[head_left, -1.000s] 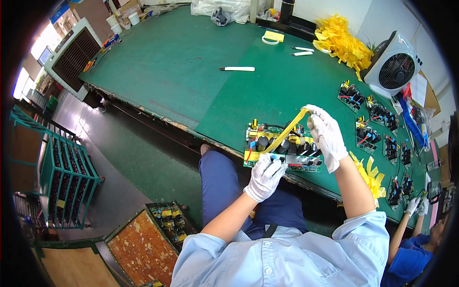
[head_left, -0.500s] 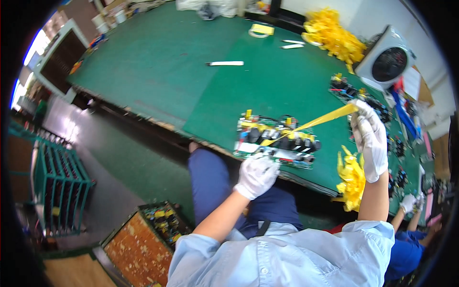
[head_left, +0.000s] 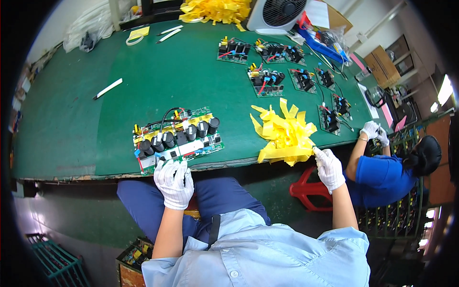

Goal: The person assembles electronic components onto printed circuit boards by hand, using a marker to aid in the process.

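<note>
A circuit board [head_left: 179, 149] with several black capacitors, a white strip and wires lies at the table's near edge. My left hand [head_left: 173, 184], in a white glove, has its bent fingers on the board's near edge, holding it. To the right, a heap of yellow tape strips [head_left: 286, 136] overhangs the table edge. My right hand [head_left: 330, 168], also gloved, is at the heap's right side with its fingertips pinched on a yellow strip. How far that strip runs into the heap I cannot make out.
Several smaller circuit boards [head_left: 265, 81] lie across the table's far right. Behind them stand a grey fan [head_left: 277, 14] and another yellow heap [head_left: 215, 10]. A white-handled tool [head_left: 109, 88] lies at left. A co-worker in blue [head_left: 382, 174] sits at right, near a red stool [head_left: 306, 191].
The view has turned to the right. My right hand has gone from holding a yellow strip stretched over the board to the yellow heap's edge. My left hand has stayed at the board.
</note>
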